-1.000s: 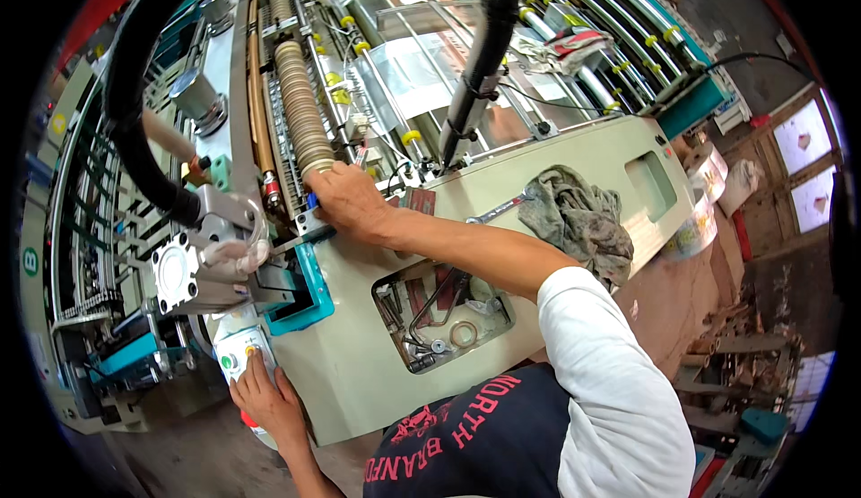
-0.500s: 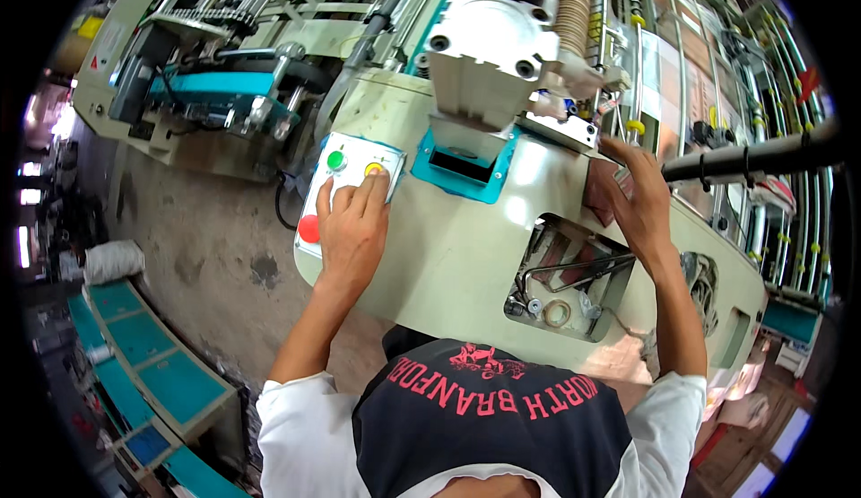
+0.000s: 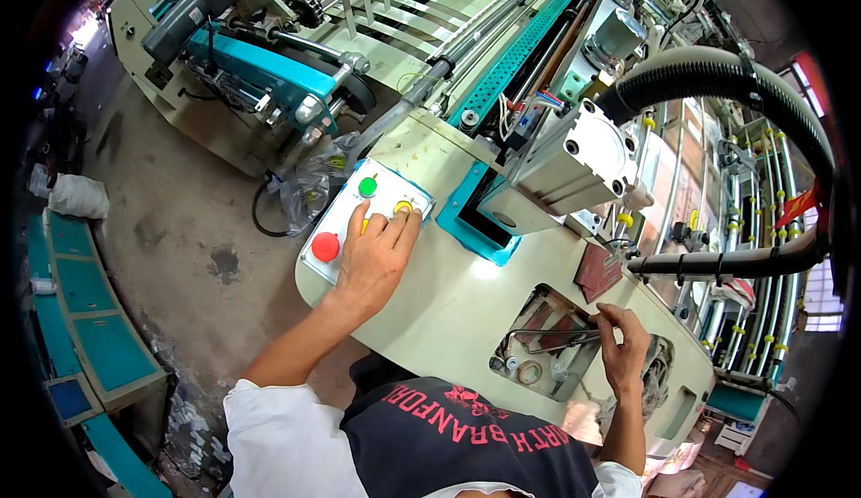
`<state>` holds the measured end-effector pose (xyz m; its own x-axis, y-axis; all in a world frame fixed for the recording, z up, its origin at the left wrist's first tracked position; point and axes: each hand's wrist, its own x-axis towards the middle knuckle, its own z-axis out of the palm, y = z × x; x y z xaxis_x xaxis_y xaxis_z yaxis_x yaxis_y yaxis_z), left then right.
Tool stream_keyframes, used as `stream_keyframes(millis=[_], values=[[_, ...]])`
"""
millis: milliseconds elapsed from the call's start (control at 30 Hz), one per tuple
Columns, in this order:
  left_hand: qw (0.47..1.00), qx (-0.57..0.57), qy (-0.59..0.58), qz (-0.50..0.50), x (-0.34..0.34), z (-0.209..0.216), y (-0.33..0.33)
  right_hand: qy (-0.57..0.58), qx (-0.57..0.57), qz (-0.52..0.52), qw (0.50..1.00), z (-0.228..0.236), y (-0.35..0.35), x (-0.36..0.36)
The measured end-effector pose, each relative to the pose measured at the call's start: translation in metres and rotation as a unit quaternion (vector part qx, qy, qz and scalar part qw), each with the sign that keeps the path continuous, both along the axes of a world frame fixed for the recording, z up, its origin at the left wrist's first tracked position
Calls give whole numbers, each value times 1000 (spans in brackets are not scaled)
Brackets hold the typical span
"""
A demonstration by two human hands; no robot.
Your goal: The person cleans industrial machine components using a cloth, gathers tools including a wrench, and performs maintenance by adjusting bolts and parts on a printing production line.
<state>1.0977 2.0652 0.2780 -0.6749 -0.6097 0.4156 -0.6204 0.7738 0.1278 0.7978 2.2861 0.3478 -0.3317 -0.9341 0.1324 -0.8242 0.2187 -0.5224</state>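
My left hand (image 3: pixel 373 260) lies over a white control panel (image 3: pixel 350 235), fingers apart and bent. Its fingertips touch the panel at a yellow button (image 3: pixel 404 207). A green button (image 3: pixel 368 187) is beyond the fingers, and a red mushroom button (image 3: pixel 325 247) is left of the hand. My right hand (image 3: pixel 622 341) is at the right edge of a recess (image 3: pixel 499 365) in the machine's cream top, thumb and forefinger pinched together. Long dark hex keys (image 3: pixel 556 344) lie across the recess, ending near those fingertips. Whatever is in the pinch is too small to make out.
Reddish-brown sheets (image 3: pixel 596 272) lie just beyond my right hand. A metal cylinder block (image 3: pixel 587 152) stands over a teal-framed slot (image 3: pixel 466 220). A thick black hose (image 3: pixel 708 76) arches at the right. Teal-topped cabinets (image 3: pixel 112 347) stand at the left.
My view has turned. My right hand has come back from beside the reddish-brown sheets to the recess edge, its fingers now pinched. My left hand stays on the control panel.
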Motion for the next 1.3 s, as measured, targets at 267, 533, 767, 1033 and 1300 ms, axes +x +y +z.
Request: stream_keyframes(millis=[267,533,767,1033,1300], values=[[999,10,-28,-13,-2,-1,-6,53,-5,22,998,4,10,14],[998,16,-31,-47,-11,7,-8,-18,-12,-64,998,-18,60,20],[996,23,-52,-62,-4,9,-9,-63,-11,-192,979,-41,99,26],[996,1,-79,-47,1,7,-10,-8,-57,-221,974,-50,112,25],[994,-9,-87,-58,-5,5,-9,-21,-56,-231,971,-60,131,29]])
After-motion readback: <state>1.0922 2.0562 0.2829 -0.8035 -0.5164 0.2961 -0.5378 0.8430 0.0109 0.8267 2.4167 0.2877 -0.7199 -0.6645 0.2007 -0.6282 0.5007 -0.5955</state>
